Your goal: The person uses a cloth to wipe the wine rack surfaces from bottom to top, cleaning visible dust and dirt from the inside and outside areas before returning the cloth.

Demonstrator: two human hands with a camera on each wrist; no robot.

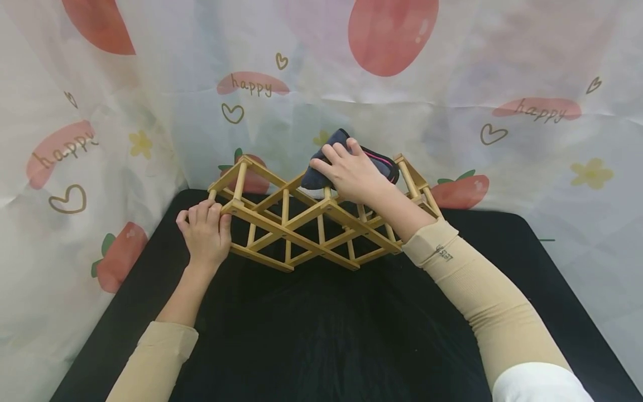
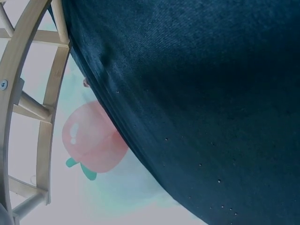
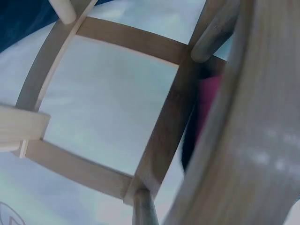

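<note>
A folding wooden lattice rack, made of crossed slats joined by round dowels, stands on the black-covered table. My left hand grips its left end, fingers curled over the frame. Above the middle and right of the rack, my right hand holds a dark blue slipper with pink trim, fingers spread across its top. Part of the slipper hides behind that hand. Close up in the right wrist view are the rack's slats, with a bit of pink trim behind them. Neither wrist view clearly shows fingers.
Black cloth covers the table, and its edge runs diagonally through the left wrist view. A pale curtain printed with fruit, hearts and "happy" hangs close behind the rack and on both sides.
</note>
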